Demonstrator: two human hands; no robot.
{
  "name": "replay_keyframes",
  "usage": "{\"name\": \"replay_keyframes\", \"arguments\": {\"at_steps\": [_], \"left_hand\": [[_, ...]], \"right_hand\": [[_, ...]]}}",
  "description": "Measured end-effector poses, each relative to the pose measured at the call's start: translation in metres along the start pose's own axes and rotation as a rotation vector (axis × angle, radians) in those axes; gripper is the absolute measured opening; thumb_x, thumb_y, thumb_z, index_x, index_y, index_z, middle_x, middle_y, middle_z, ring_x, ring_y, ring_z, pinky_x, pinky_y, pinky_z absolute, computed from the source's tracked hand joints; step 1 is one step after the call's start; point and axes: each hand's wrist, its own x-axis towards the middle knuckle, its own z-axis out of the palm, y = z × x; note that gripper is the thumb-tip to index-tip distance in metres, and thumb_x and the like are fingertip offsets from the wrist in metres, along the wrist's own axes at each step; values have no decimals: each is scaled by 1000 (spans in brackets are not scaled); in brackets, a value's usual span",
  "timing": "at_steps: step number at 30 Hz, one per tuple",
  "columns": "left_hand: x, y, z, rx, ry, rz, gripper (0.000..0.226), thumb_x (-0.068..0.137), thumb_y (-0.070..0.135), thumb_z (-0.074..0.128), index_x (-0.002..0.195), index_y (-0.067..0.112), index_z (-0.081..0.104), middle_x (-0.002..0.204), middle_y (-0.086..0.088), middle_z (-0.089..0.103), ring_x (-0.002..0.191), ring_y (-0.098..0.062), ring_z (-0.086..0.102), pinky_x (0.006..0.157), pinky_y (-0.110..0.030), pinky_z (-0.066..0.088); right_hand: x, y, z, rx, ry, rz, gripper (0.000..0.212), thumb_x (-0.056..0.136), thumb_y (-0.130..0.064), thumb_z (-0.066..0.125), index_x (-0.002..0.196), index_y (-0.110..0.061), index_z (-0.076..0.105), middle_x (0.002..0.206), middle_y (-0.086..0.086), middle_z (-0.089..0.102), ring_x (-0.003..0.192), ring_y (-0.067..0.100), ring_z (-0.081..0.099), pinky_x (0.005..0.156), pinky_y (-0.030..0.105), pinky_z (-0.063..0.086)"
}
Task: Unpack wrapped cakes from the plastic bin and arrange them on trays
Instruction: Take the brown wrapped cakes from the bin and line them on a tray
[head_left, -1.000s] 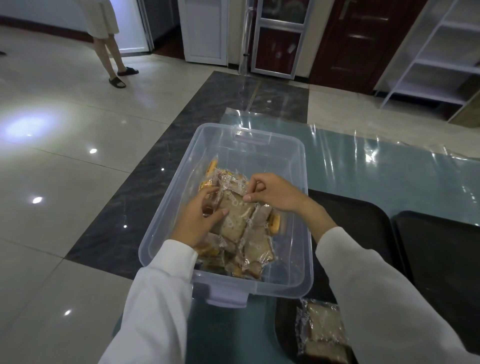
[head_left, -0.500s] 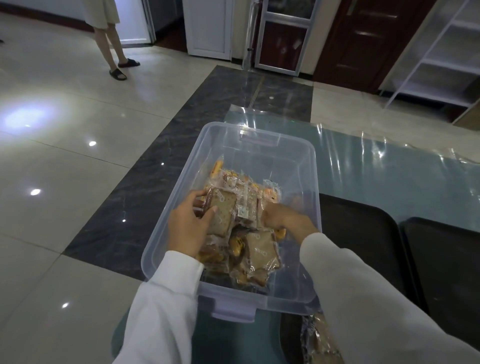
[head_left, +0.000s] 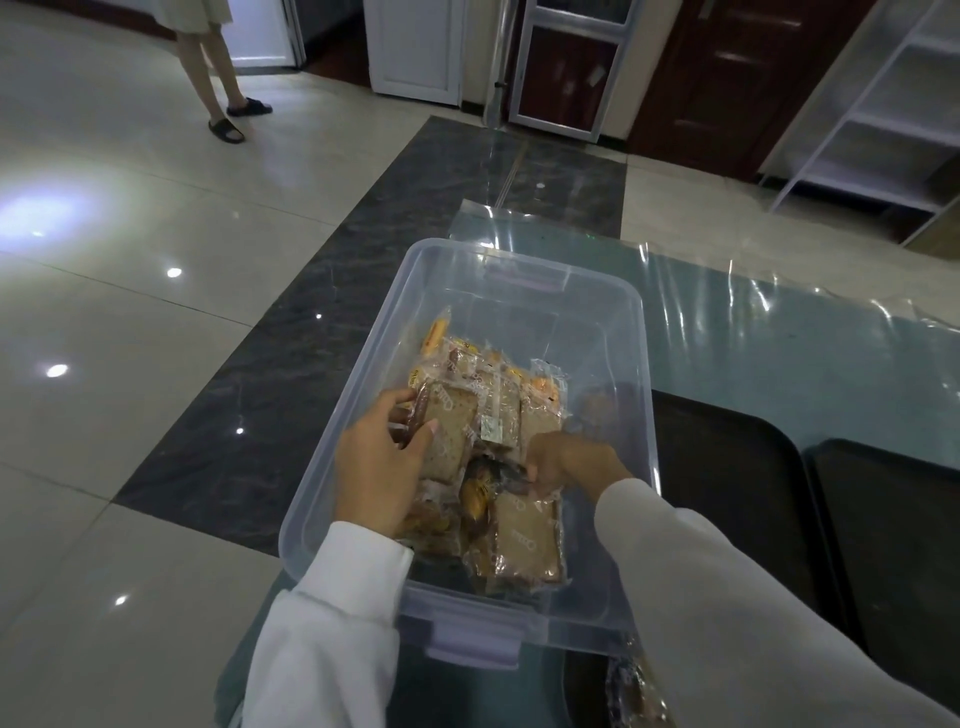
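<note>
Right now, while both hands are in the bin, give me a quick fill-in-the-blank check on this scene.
1. The wrapped cakes lie inside a clear ____ bin.
2. The left hand holds a brown wrapped cake between thumb and ____.
3. The two dark trays sit to the ____ of the bin.
4. The right hand reaches ____ the bin.

Missing words: plastic; fingers; right; into

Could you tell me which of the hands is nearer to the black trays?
The right. The right hand reaches into the bin on the side next to the trays; the left hand holds a cake at the far side.
</note>
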Motion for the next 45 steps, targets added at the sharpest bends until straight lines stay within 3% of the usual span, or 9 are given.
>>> {"name": "replay_keyframes", "arguments": {"at_steps": [3, 9, 18, 23, 28, 36, 40, 43, 45], "left_hand": [[-1, 1, 0, -13, 10, 0, 39, 93, 35, 73, 130, 30, 61, 125, 8, 67, 111, -15, 63, 97, -35, 53], [-3, 9, -3, -47, 38, 11, 28, 94, 30, 73, 116, 36, 58, 105, 18, 59, 97, -6, 56, 86, -26, 46], [-15, 39, -16, -151, 173, 90, 28, 92, 22, 76, 119, 23, 68, 104, 12, 65, 89, -2, 62, 83, -19, 50], [-24, 66, -14, -187, 205, 182, 26, 92, 25, 77, 115, 27, 66, 103, 16, 66, 94, -2, 63, 70, -1, 46], [-40, 103, 2, -270, 201, 287, 27, 91, 28, 78, 114, 30, 65, 106, 14, 69, 95, -2, 66, 71, -4, 50], [-77, 157, 76, -203, -28, 427, 25, 92, 32, 76, 114, 30, 65, 104, 23, 67, 96, 7, 64, 78, -9, 52], [-97, 169, 129, -158, -163, 457, 25, 90, 32, 78, 112, 29, 67, 103, 16, 70, 94, 0, 66, 76, -13, 54], [-111, 169, 166, -74, -258, 466, 26, 88, 37, 79, 110, 31, 68, 101, 15, 71, 95, -3, 67, 79, -22, 57], [-121, 166, 189, -7, -332, 474, 25, 88, 37, 79, 110, 31, 69, 99, 19, 69, 94, 2, 65, 80, -17, 55]], "right_hand": [[-9, 3, -5, 48, -36, -54, 27, 88, -26, 82, 109, -14, 72, 112, 5, 70, 106, 28, 67, 96, 40, 57], [-42, 10, -21, 311, 87, -138, 18, 85, -13, 85, 80, -21, 70, 101, -3, 68, 92, 21, 72, 67, 29, 60], [-108, 27, -43, 512, 539, -199, 16, 90, -10, 78, 79, -15, 67, 97, -1, 66, 88, 22, 68, 83, 44, 61], [-143, 47, -49, 888, 734, -234, 17, 94, -14, 76, 82, -14, 64, 82, 5, 72, 74, 16, 73, 65, 27, 63], [-173, 84, -43, 1195, 958, -251, 12, 97, -15, 72, 88, -13, 64, 87, 5, 74, 76, 13, 76, 65, 29, 64], [-213, 181, 11, 1509, 1084, -173, 11, 99, -11, 69, 90, -10, 62, 87, 12, 74, 75, 19, 76, 65, 32, 65], [-221, 233, 60, 1572, 1086, -69, 12, 100, -10, 66, 99, 2, 62, 94, 23, 72, 83, 28, 74, 70, 37, 66], [-225, 266, 102, 1602, 1076, 4, 8, 100, -11, 66, 97, -4, 66, 97, 18, 73, 92, 29, 75, 77, 42, 65], [-228, 286, 129, 1655, 1054, 59, 5, 100, -10, 66, 97, -5, 67, 100, 19, 73, 94, 30, 75, 79, 44, 64]]}}
